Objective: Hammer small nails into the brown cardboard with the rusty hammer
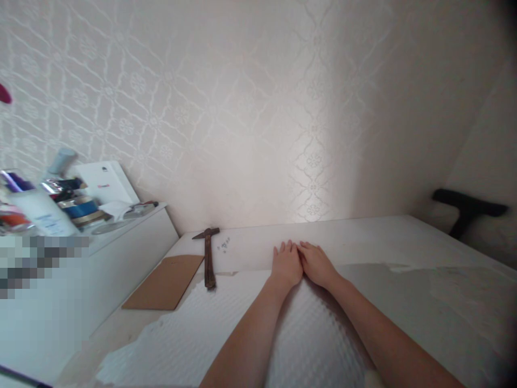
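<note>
My left hand (286, 263) and my right hand (317, 263) lie flat side by side, fingers stretched out and touching, on the far edge of a white textured sheet (194, 328) spread over the table (404, 237). Neither hand holds anything. A rusty hammer (209, 258) lies to the left of my hands, its head toward the wall. A few small nails (224, 244) are scattered just right of the hammer head. A brown board (166, 282) lies flat further left.
A white cabinet (133, 237) at the left carries bottles, tins and a white box. A patterned wall stands close behind the table. A black handle-like object (468, 207) sticks out at the right.
</note>
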A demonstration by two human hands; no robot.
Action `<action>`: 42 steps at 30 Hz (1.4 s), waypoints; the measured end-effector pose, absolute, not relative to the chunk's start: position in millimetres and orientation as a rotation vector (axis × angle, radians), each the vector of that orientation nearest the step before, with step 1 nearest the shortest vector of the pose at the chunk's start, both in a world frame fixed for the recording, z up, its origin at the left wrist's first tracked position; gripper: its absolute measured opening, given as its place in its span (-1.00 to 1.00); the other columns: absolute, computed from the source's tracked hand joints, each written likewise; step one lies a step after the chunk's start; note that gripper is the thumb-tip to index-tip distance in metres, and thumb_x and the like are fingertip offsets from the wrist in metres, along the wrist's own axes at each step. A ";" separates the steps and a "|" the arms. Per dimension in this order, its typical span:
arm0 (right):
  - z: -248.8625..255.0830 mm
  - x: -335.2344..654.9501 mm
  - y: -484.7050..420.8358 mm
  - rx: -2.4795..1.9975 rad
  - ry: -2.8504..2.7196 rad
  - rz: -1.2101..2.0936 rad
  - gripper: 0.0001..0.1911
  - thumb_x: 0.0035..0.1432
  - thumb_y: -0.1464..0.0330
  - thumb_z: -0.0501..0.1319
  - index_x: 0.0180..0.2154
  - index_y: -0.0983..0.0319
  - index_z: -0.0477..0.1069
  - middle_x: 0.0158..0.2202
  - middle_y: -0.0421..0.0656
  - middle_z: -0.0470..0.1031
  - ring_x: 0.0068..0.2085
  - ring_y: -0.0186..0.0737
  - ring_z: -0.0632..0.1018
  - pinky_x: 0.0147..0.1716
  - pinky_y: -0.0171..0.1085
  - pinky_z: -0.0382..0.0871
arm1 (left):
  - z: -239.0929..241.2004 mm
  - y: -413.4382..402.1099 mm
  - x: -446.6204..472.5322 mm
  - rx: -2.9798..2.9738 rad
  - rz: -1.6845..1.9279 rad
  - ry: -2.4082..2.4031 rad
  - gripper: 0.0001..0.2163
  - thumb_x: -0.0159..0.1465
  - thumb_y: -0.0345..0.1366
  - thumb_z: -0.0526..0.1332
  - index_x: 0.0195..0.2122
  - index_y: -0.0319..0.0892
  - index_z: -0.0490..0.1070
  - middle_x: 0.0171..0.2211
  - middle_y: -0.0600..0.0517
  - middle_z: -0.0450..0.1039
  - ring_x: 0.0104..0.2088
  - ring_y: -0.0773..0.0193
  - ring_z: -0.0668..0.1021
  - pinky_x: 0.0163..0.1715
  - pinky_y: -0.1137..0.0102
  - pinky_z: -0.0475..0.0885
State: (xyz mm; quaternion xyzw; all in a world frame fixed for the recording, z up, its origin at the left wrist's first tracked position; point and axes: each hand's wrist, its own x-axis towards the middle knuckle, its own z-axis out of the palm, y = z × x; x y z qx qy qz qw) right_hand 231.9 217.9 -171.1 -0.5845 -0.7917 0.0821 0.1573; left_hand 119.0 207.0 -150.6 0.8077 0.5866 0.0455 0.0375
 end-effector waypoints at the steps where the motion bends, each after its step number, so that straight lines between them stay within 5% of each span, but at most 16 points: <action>1: -171.2 231.9 218.1 -1.672 -2.265 0.236 -0.52 0.29 0.45 -0.10 0.20 0.32 0.25 0.24 0.08 0.24 0.25 -0.04 0.23 0.22 0.00 0.01 | -150.5 207.0 119.0 2.478 0.139 1.801 -0.52 0.35 -0.35 -0.17 0.28 -0.36 0.08 0.33 -0.14 -0.03 0.31 0.03 0.09 0.26 0.05 0.04; 42: -171.7 231.9 218.8 -1.672 -2.252 0.236 -0.52 0.26 0.45 -0.08 0.18 0.30 0.27 0.23 0.08 0.25 0.25 -0.05 0.23 0.20 -0.01 0.03 | -151.4 207.7 119.0 2.489 0.128 1.805 -0.52 0.36 -0.34 -0.18 0.28 -0.31 0.07 0.32 -0.14 0.00 0.31 0.04 0.11 0.25 0.07 0.05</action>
